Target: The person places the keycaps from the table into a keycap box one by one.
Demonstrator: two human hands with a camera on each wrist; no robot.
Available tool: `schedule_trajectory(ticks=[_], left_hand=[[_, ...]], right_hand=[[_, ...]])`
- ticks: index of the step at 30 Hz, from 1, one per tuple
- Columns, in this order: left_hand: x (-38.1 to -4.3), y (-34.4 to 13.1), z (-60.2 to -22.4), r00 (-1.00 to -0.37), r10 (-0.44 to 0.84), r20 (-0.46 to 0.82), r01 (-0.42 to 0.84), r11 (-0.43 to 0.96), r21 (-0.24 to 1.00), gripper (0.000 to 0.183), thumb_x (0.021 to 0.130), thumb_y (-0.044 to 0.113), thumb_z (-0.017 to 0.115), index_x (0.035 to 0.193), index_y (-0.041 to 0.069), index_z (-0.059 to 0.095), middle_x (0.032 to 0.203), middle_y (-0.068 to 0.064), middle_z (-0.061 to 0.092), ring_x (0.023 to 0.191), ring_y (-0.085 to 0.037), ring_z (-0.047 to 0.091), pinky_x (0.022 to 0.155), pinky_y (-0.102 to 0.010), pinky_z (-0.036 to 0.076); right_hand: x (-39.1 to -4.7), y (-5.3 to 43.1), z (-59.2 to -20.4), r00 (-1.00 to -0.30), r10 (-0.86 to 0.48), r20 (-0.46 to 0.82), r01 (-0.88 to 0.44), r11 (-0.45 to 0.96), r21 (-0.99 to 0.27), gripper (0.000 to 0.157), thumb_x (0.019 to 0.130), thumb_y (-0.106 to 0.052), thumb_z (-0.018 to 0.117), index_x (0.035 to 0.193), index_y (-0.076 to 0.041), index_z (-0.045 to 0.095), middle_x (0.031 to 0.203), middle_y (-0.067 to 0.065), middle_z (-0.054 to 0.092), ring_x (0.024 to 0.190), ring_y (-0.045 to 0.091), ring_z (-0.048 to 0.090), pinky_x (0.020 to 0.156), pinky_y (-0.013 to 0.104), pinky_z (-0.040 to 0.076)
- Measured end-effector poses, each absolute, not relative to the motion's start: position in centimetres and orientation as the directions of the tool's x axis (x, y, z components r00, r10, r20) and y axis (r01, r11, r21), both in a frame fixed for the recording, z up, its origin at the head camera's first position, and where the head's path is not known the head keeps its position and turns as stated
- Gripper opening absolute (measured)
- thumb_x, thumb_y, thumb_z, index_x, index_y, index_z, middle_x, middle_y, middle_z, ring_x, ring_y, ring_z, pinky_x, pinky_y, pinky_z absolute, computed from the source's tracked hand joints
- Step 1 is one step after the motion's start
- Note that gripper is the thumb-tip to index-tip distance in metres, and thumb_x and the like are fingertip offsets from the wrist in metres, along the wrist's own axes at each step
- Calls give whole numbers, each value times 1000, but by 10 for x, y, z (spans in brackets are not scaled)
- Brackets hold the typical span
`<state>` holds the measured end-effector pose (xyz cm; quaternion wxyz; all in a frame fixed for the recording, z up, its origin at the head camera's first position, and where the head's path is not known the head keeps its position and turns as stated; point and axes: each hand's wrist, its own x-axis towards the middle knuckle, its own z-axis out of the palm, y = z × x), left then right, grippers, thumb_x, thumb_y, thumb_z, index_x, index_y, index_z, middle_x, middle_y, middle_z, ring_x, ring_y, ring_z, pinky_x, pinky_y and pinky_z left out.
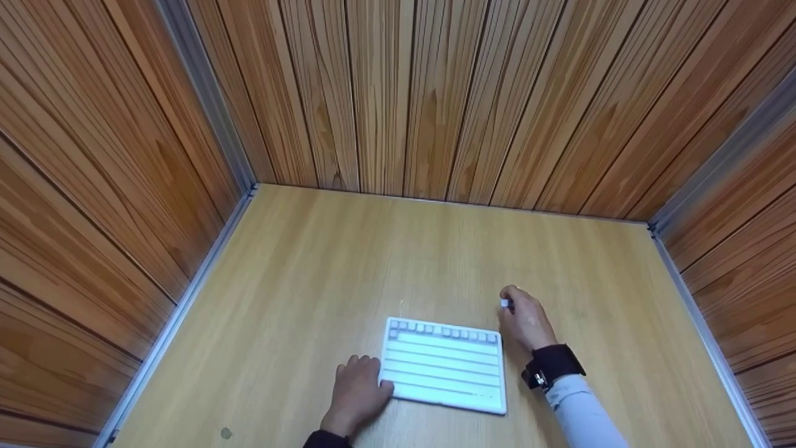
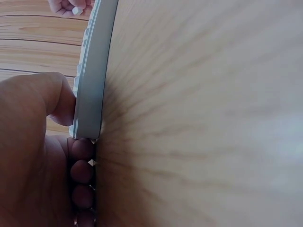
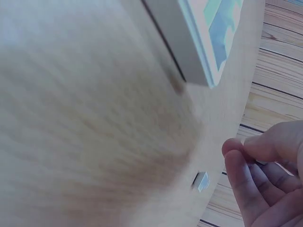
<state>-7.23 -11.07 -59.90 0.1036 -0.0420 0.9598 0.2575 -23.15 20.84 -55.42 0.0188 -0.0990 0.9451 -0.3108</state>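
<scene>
A white rectangular keycap tray (image 1: 443, 367) lies on the wooden table, with parallel ridges across its face. Small pale keycaps (image 1: 429, 328) line its far edge, and one sits below them at the left. My left hand (image 1: 358, 391) grips the tray's near left corner, the thumb over its top and the fingertips against its side. To the right of the tray, my right hand (image 1: 525, 320) hovers with bent fingers. Its thumb and index tips (image 3: 232, 145) come close together, nothing visible between them. A single white keycap (image 3: 202, 181) lies on the table just beside those fingertips.
Wood-plank panels (image 1: 429, 93) rise behind and on both sides, joined by grey metal rails (image 1: 205, 274). A small dark round spot (image 1: 226, 433) shows on the table at the near left. My right wrist carries a black band (image 1: 555, 366).
</scene>
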Motion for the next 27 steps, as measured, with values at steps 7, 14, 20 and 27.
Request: schedule_trajectory(ticks=[7, 14, 20, 27], left_hand=[[-71, -110, -600, -973, -27, -231, -141, 858, 493, 23, 81, 32, 60, 89, 10, 61, 78, -1, 48, 79, -22, 36, 73, -40, 26], [-70, -110, -599, -978, -27, -209, -129, 860, 493, 22, 81, 32, 61, 86, 11, 60, 76, 0, 46, 78, -22, 36, 73, -40, 26], [-70, -111, -601, -979, -40, -199, -133, 866, 482, 20, 82, 32, 61, 83, 13, 59, 75, 1, 46, 77, -21, 35, 72, -38, 25], [-71, -112, -602, -980, -27, -195, -120, 865, 487, 22, 81, 33, 61, 85, 12, 59, 76, 0, 46, 78, -21, 35, 72, -39, 26]], right_hand=[[-227, 198, -556, -975, -222, 21, -192, 790, -582, 25, 94, -3, 63, 119, -5, 67, 115, 16, 70, 106, 30, 66, 89, 48, 51], [-224, 182, -551, -968, -248, 31, -219, 781, -585, 17, 93, -8, 69, 109, -5, 67, 102, 8, 70, 89, 21, 65, 76, 39, 52], [-219, 165, -547, -949, -304, 79, -295, 774, -561, 20, 90, -7, 73, 109, -5, 69, 104, 6, 66, 87, 18, 63, 74, 35, 51], [-212, 145, -545, -928, -365, 72, -339, 753, -564, 25, 90, 0, 70, 114, -7, 73, 111, 8, 70, 102, 24, 67, 87, 41, 54]])
